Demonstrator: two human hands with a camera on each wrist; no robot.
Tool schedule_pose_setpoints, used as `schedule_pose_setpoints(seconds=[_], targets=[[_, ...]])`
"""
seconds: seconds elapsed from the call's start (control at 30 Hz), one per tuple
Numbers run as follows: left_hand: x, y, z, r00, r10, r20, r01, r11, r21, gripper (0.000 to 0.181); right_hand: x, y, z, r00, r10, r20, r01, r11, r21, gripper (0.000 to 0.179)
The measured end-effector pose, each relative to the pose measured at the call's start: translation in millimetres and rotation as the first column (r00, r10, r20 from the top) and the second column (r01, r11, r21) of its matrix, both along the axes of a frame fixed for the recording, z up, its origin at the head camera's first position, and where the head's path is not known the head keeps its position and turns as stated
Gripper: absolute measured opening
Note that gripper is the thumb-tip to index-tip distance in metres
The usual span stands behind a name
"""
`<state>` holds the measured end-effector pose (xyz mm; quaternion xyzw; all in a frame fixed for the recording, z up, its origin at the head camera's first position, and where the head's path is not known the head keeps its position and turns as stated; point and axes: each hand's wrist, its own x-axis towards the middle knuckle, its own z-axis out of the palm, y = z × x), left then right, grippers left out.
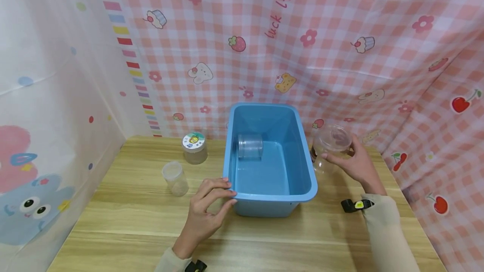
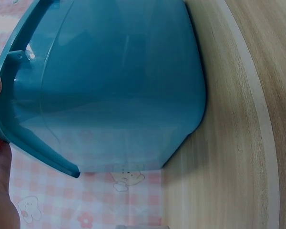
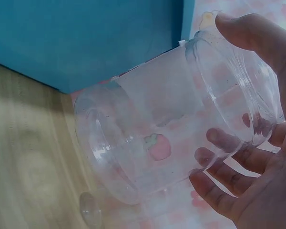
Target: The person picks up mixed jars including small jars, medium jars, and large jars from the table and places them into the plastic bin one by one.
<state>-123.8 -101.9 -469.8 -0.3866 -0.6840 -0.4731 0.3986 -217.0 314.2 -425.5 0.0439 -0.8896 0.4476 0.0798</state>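
Note:
A blue plastic bin (image 1: pixel 270 197) stands on the table. At its near left corner my left hand (image 1: pixel 206 211) pinches the rim, with the thumb and fingers on the edge, also seen in the left wrist view. Inside the bin a clear cylindrical container (image 1: pixel 250 146) lies on its side against the left wall. To the right of the bin my right hand (image 1: pixel 357 165) grips a large clear plastic jar (image 3: pixel 148 119) around its upper part. A pale label covers part of the jar's side. Whether its base touches the table I cannot tell.
Left of the bin stand a small translucent cup (image 1: pixel 175 179) and, behind it, a clear tub with a printed lid (image 1: pixel 194 142). The wooden table (image 1: pixel 124 221) meets a pink checked curtain (image 1: pixel 211 53) at the back. A small round clear thing (image 3: pixel 90 210) shows near the jar's base.

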Motion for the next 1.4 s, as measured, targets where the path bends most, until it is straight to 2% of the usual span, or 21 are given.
schedule_pose_setpoints(seconds=[0.6,0.77,1.0,1.2,1.4], targets=[[0.2,0.5,0.2,1.000,0.007,0.002,-0.007,1.000,0.002,0.012,-11.8,-6.1,44.8,0.998,0.014,-0.068,-0.012,0.999,0.030,0.091],[1.3,2.1,4.1,1.000,0.003,-0.004,-0.003,1.000,0.007,0.013,-13.7,-9.2,57.7,0.997,0.013,-0.075,-0.007,0.997,0.072,0.092],[3.4,3.7,9.6,1.000,0.003,-0.009,-0.003,1.000,0.009,0.012,-19.2,-15.9,71.1,0.991,0.041,-0.130,-0.026,0.993,0.116,0.091],[2.0,1.9,4.7,1.000,0.002,-0.002,-0.002,1.000,0.007,0.012,-22.4,-22.1,82.4,0.978,0.070,-0.198,-0.042,0.989,0.142,0.087],[-0.2,0.6,-0.2,1.000,0.005,-0.004,-0.005,1.000,0.004,0.012,-24.6,-30.2,94.0,0.969,0.111,-0.222,-0.075,0.984,0.163,0.094]])
